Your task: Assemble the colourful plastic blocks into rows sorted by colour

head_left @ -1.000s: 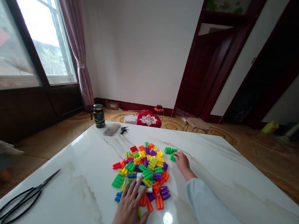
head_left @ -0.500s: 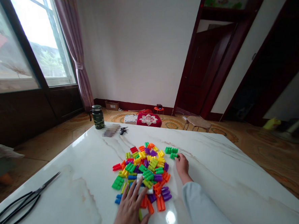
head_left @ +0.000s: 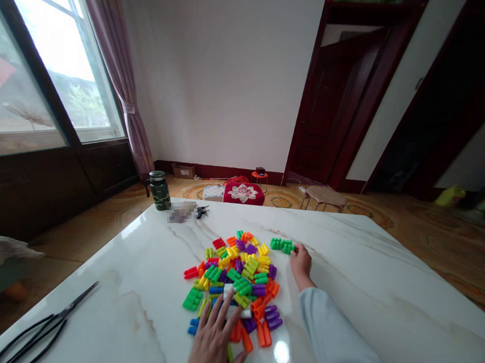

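Note:
A pile of colorful plastic toy blocks (head_left: pixel 251 267), shaped like joined tubes, is spread on the white marbled table (head_left: pixel 132 265). My left hand (head_left: pixel 214 339) rests on the near left part of the pile with its fingers spread, gripping nothing. To the right of the pile, my right hand (head_left: pixel 301 263) pinches the right end of a green toy block (head_left: pixel 287 248). This piece lies against another green block (head_left: pixel 276 243), forming a row. The tips of my right fingers are partly hidden.
Large black-handled scissors (head_left: pixel 50 327) lie at the left. Near the far edge are a dark green flask (head_left: pixel 159 190), a blurred-out item (head_left: pixel 182 212) and a small black tool (head_left: pixel 202 212). Beyond the table stand a red-covered seat (head_left: pixel 243 193) and a round stool (head_left: pixel 323 194).
My right hand has moved the nearer green block up against the other green one, so the two are now in line. My left hand has stayed spread on the pile.

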